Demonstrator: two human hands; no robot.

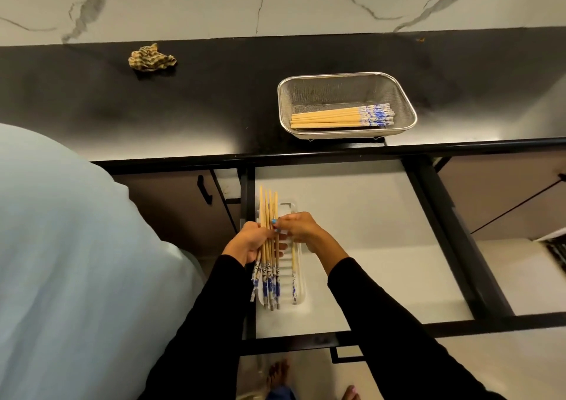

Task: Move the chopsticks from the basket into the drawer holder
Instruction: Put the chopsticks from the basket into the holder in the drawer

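A metal mesh basket (404, 99) stands on the black counter and holds several wooden chopsticks (330, 118) with blue-and-white ends, lying side by side. Below it a drawer (352, 203) is pulled out. A clear ridged holder (301, 289) lies at the drawer's left side with one chopstick (294, 264) in it. My left hand (246, 243) grips a bundle of several chopsticks (267, 212) over the holder, tips pointing away from me. My right hand (298, 226) pinches one chopstick of that bundle near its middle.
A crumpled checked cloth (151, 57) lies at the back left of the counter (214, 105). A marble wall rises behind it. A pale blue garment (67, 246) fills the left. Dark cabinet fronts flank the drawer, and bare feet (277, 372) show on the floor below.
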